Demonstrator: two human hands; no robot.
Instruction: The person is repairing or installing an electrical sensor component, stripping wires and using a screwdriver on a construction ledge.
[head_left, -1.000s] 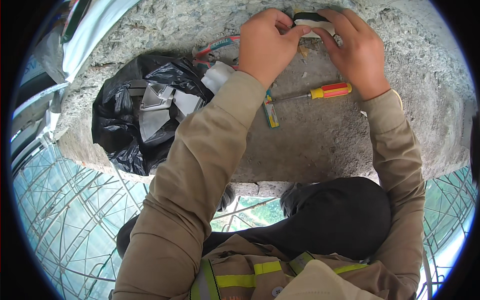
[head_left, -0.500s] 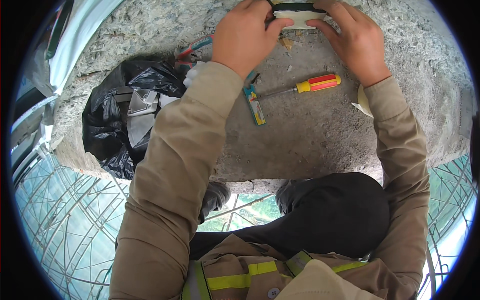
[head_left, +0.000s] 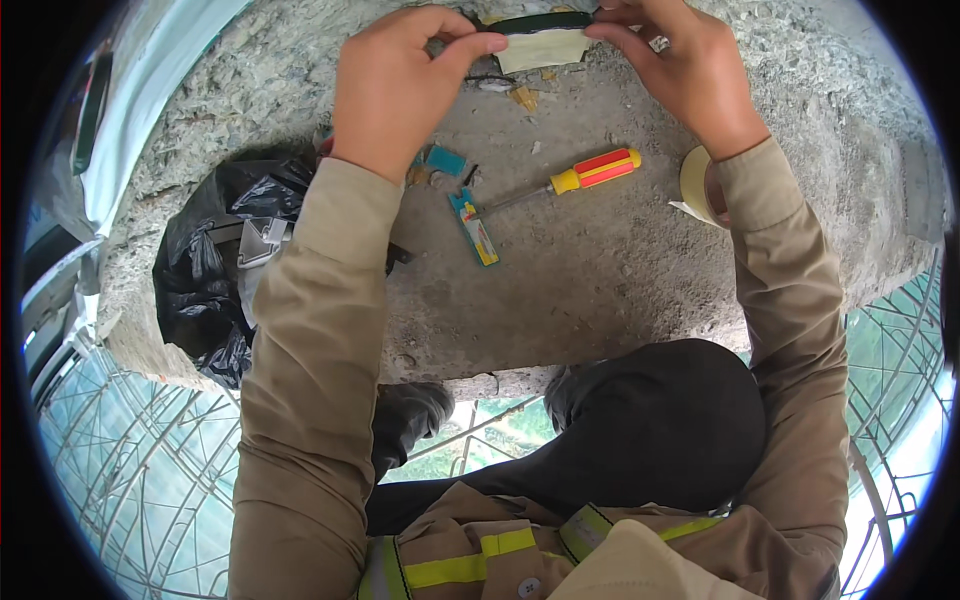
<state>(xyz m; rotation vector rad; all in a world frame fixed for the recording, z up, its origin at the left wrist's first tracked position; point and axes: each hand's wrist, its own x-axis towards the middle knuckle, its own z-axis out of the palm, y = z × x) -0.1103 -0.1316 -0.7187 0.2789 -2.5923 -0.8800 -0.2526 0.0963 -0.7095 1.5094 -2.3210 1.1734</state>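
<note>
A pale, tape-like strip with a dark green upper edge (head_left: 542, 53) stretches between my hands at the far side of the concrete. My left hand (head_left: 392, 90) pinches its left end, thumb in front. At the right end, the thumb and fingers of my right hand (head_left: 693, 78) close on its corner. Below the strip lies a screwdriver with a red and yellow handle (head_left: 605, 168). Its shaft points to a small flat teal and yellow case (head_left: 474, 230). Beside my right wrist is a roll of pale tape (head_left: 695, 185), partly covered by my sleeve.
A black plastic bag (head_left: 185, 275) with grey plastic pieces (head_left: 262, 238) sits left of my left forearm. A small teal piece (head_left: 445, 160) and scraps lie near my left wrist. The concrete ledge (head_left: 560, 310) ends before my knees; metal bars and netting (head_left: 150, 450) show below.
Both hands have shifted left with the strip, and more of its pale face shows. My hands are farther apart. The view has shifted slightly, and the tape roll shows more.
</note>
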